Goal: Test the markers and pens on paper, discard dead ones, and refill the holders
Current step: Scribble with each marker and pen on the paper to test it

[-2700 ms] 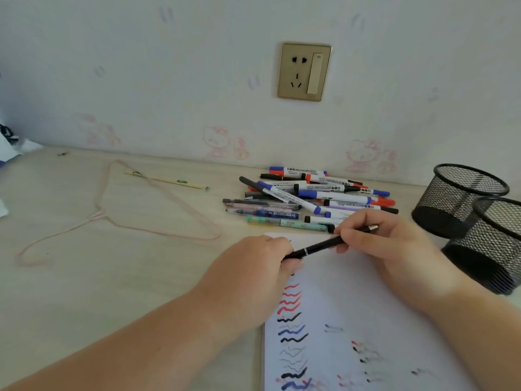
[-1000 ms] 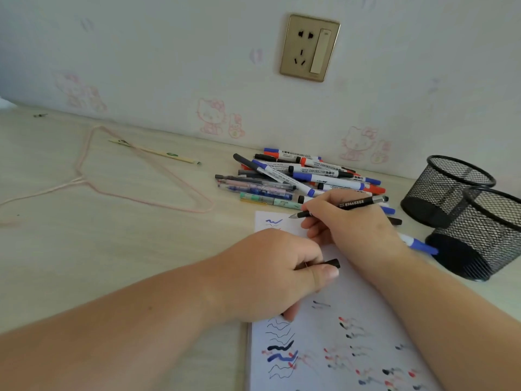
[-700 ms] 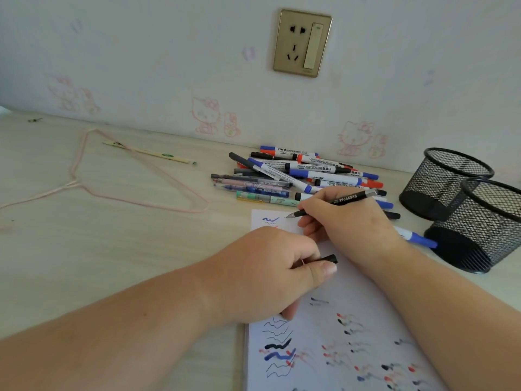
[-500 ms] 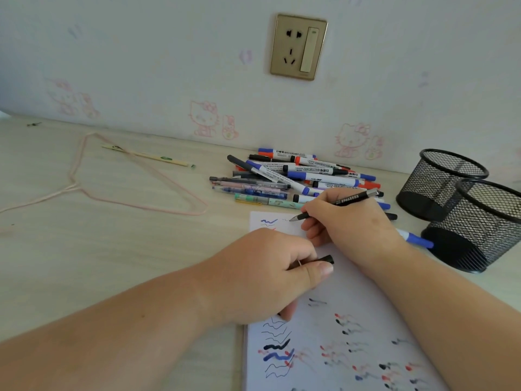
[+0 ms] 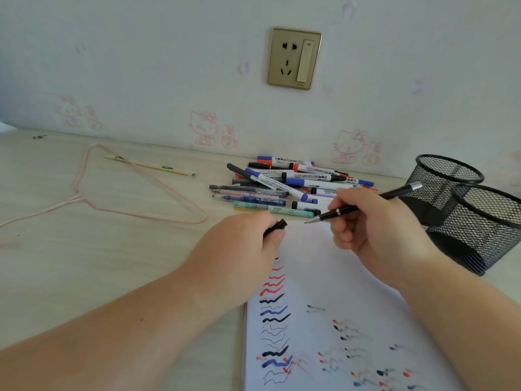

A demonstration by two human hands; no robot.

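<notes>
Black wire-mesh metal holders (image 5: 462, 218), matt white paper (image 5: 332, 277), pale wood-grain desk (image 5: 84, 263), glossy plastic markers (image 5: 293, 183).

Marker pile (image 5: 284, 187) and mesh holders (image 5: 462, 210) hem the paper (image 5: 324, 277).

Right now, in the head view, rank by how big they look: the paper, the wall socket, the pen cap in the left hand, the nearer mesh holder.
1. paper
2. nearer mesh holder, though closeness to the camera enlarges it
3. wall socket
4. pen cap, mostly hidden in the left hand
</notes>
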